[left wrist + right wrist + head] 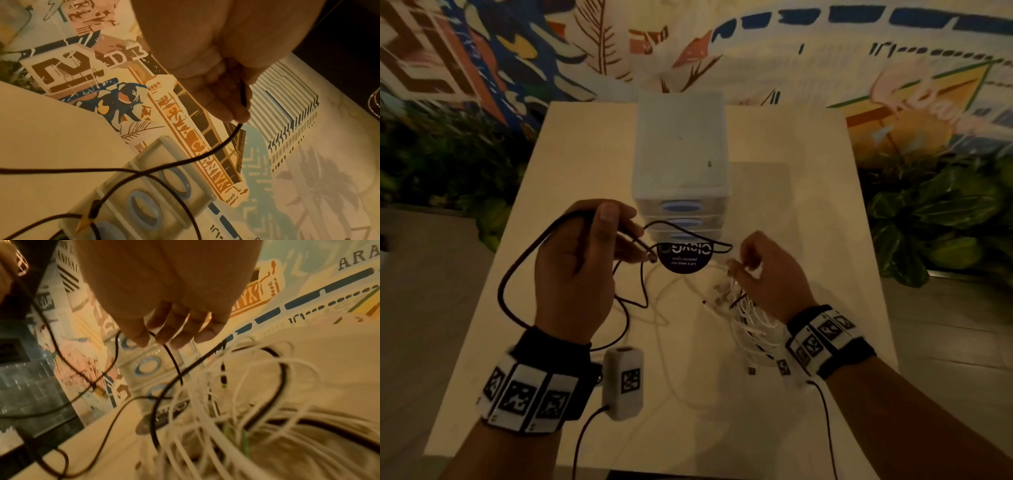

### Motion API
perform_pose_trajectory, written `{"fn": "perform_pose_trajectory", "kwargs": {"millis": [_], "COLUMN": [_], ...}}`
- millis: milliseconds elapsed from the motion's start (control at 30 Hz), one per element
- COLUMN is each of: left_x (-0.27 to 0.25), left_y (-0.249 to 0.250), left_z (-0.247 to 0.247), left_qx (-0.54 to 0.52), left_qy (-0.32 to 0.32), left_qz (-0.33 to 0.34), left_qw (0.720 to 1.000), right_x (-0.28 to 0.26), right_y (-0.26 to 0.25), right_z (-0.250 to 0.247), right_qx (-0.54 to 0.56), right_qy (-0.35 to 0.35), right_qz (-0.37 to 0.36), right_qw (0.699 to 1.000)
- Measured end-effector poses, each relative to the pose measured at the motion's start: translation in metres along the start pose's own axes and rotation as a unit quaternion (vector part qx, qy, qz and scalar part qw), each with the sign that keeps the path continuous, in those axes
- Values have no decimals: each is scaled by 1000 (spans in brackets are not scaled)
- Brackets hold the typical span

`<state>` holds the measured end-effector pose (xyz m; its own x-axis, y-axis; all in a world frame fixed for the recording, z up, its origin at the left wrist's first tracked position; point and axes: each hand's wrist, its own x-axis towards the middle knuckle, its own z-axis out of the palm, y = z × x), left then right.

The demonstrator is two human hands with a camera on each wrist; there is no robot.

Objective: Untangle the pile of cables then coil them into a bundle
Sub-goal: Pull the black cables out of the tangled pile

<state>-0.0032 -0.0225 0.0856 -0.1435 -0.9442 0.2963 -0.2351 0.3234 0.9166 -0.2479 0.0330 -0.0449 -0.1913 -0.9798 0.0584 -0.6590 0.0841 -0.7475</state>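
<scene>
status: early to midway, separation under way, no coiling begun.

item, thin black round cable [524,260]: partly freed from the pile; pinched in the left hand [578,270], fingers and thumb curled round it above the pale square table [808,212]; one long loop hanging off to the left side, further slack running back across the table toward the pile; metal-tipped plug end [90,214] dangling loose in the left wrist view.

item, tangled mass of thin white cables [750,318]: held up just off the table under the right hand [767,274], fingers curled into it and pinching strands near the top; a few dark strands threaded through the white ones, seen in the right wrist view, blurred; one white strand trailing flat on the table toward the near edge.

nearby: translucent plastic mini drawer unit with blue oval handles [681,161] at the table's far middle; dark round sticker with white lettering [685,257] in front of it.

done: black cable largely drawn out. left, by judgement: clearing its last crossings, separating the white strands, coiling each, gathering into one bundle.
</scene>
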Motion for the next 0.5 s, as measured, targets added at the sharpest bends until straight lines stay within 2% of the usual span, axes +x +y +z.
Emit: {"fn": "perform_pose_trajectory", "kwargs": {"millis": [67, 100, 167, 233, 267, 300, 367, 433, 500], "left_x": [-4, -6, -9, -12, -14, -16, -19, -23, -26], "left_y": [-1, -2, -4, -4, -3, -2, -1, -3, -4], "left_z": [-4, -6, -11, -18, -21, -25, -39, -52, -62], "left_qx": [-2, -5, -2, 12, 25, 49, 110, 139, 139], "left_qy": [-8, -14, -33, -75, -101, -125, -152, -143, -110], "left_qz": [-2, -7, -32, -53, -51, -44, -30, -36, -55], "left_qw": [1000, 1000, 999, 996, 993, 990, 982, 979, 983], "right_x": [6, 11, 21, 26, 27, 27, 27, 27, 28], "right_y": [-11, -15, -14, -14, -13, -12, -20, -32, -49], "right_z": [-8, -9, -3, 9, 12, 15, 14, 7, -4], "right_qx": [39, 43, -11, -86, -101, -97, -46, 34, 99], "right_qy": [36, 21, -59, -148, -168, -171, -133, -83, -69], "right_qz": [19, 28, 28, 20, 15, 9, -4, -26, -54], "right_qw": [998, 998, 998, 985, 980, 980, 990, 996, 991]}}
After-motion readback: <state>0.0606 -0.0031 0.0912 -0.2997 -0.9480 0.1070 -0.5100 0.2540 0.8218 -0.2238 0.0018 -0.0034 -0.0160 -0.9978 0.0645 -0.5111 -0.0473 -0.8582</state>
